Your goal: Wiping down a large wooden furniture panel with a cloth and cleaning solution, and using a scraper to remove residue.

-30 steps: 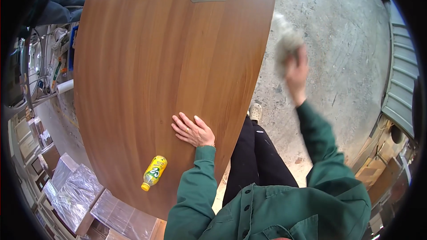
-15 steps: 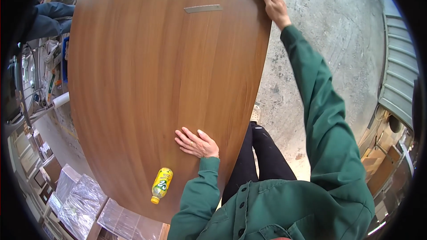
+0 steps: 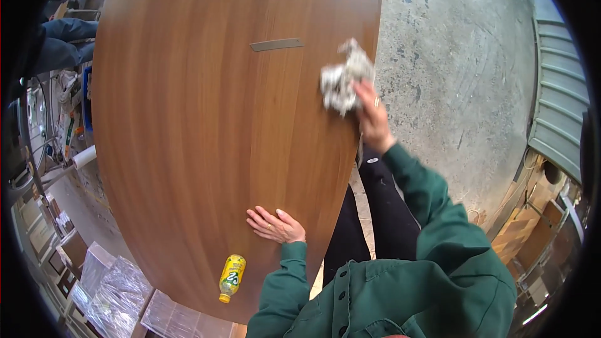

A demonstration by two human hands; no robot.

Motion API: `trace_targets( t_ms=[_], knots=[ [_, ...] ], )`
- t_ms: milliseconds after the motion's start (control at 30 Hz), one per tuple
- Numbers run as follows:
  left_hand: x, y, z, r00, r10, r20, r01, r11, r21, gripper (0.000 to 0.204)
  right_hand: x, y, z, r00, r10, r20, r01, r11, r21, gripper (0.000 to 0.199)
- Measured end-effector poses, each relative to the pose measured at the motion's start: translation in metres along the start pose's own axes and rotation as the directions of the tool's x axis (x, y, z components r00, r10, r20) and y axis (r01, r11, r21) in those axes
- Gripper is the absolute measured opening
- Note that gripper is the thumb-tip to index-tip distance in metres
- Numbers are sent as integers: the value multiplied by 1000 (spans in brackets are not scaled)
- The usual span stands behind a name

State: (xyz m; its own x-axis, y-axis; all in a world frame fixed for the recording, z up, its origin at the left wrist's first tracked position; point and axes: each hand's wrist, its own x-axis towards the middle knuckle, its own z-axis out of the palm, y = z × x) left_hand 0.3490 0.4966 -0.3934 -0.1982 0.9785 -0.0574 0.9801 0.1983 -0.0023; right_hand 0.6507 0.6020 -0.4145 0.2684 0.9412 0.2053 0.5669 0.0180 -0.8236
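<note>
A large brown wood-grain panel [image 3: 206,119] lies in front of me. My right hand [image 3: 374,119] grips a crumpled whitish cloth [image 3: 343,84] at the panel's right edge; hand and cloth are slightly smeared by motion. Flat on the near part of the panel rests my left hand [image 3: 276,225], fingers stretched out and holding nothing. Just left of and nearer than that hand, a yellow plastic bottle [image 3: 232,277] lies on its side, its cap toward me. Farther off, a thin flat metal strip [image 3: 276,44] lies across the grain.
Concrete floor [image 3: 444,81] runs along the right of the panel, with a grey ribbed metal sheet [image 3: 560,81] beyond. Plastic-wrapped boxes [image 3: 116,294] stand at the lower left. Blue-clad legs of another person [image 3: 62,44] show at the far left.
My right hand has drawn the cloth back toward me from the far right edge. My left hand stays flat on the panel. The whole view has shifted slightly.
</note>
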Motion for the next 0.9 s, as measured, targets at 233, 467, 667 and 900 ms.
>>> trace_targets(
  t_ms=[233, 467, 667, 900],
  knots=[
    [-4, -7, -7, 997, -21, 68, 29, 993, -113, 53, 218, 132, -55, 973, -216, -76, 198, 960, -198, 38],
    [-57, -68, -47, 308, -934, 179, 848, 184, -498, 100, 167, 103, -43, 970, -141, -196, 122, 987, -106, 39],
    [-34, -132, -47, 331, -943, 28, 699, 225, -678, 94, -58, 12, -12, 905, 248, 347, -344, 905, 249, 45],
    [-13, -202, -42, 252, -955, -158, 437, 258, -862, 62, -124, -17, 2, 584, -444, 679, 434, 878, 201, 44]
  ],
)
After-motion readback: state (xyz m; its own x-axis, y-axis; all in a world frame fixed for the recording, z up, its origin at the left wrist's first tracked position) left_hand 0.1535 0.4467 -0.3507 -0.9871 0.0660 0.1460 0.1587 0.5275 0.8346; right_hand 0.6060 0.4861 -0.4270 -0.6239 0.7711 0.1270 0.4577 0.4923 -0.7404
